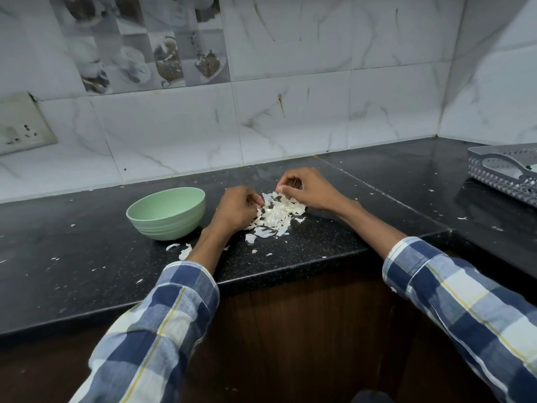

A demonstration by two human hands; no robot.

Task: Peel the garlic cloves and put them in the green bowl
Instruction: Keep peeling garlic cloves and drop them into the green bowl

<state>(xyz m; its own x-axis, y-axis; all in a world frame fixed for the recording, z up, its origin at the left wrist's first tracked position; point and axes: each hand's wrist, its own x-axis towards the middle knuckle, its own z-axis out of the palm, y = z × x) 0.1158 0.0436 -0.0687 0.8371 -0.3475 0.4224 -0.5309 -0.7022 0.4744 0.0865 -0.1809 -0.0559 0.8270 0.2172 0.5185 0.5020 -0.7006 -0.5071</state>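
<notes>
A small white garlic clove (265, 202), hard to tell apart from its skin, sits between both hands just above a loose heap of papery white garlic peels (274, 215) on the black speckled stone counter (319, 242). The left hand (235, 209) has its fingers curled in, pinching at the clove's near end; the right hand (302, 187) pinches a flake of skin at the heap's far edge. The pale green ribbed bowl (167, 212) stands just left of the left hand, its contents hidden by the rim. To do this well, I judge the left hand should hold firm while the right pulls skin off in 1 strip, away from the bowl. A grey perforated plastic basket (505, 173) sits far right.
</notes>
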